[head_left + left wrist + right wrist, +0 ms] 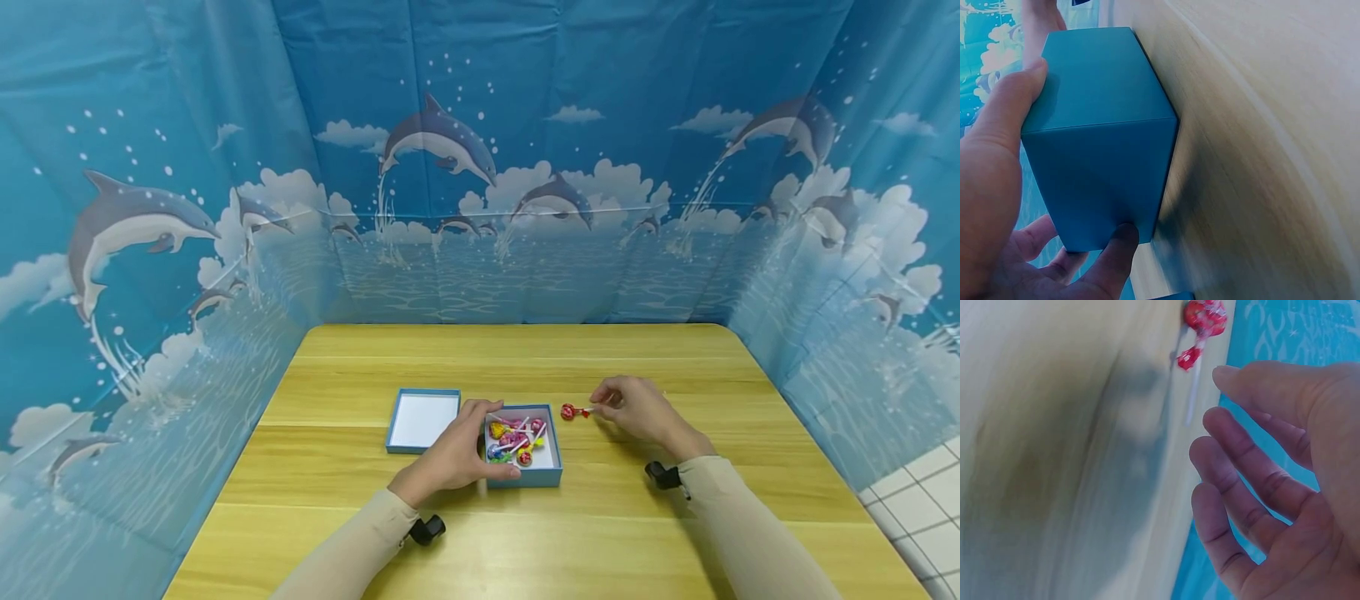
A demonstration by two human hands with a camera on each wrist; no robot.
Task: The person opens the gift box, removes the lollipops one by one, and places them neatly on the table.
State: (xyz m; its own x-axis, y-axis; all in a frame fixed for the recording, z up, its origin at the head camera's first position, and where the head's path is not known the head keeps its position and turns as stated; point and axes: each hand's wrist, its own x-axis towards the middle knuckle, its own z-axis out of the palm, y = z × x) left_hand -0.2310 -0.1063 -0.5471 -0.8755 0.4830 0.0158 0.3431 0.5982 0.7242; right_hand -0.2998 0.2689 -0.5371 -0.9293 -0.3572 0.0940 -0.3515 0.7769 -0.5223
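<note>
My left hand [452,454] grips a blue box [536,478] by its left side, thumb along the front wall and fingers toward the back. Several wrapped lollipops [514,440] in mixed colours lie jumbled inside. The left wrist view shows the box's closed outer faces [1100,175], with thumb and fingertips against them. Right of the box, a red-wrapped lollipop [568,412] lies on the table, its white stick toward my right hand [636,407]. In the right wrist view the thumb and loosely bent fingers [1229,469] are parted beside the stick, with nothing between them.
A shallow blue lid with a white inside [426,419] lies on the wooden table [480,542], left of the box. Dolphin-printed curtains [480,275] border the table at the back and sides. Each wrist carries a small black camera [429,530].
</note>
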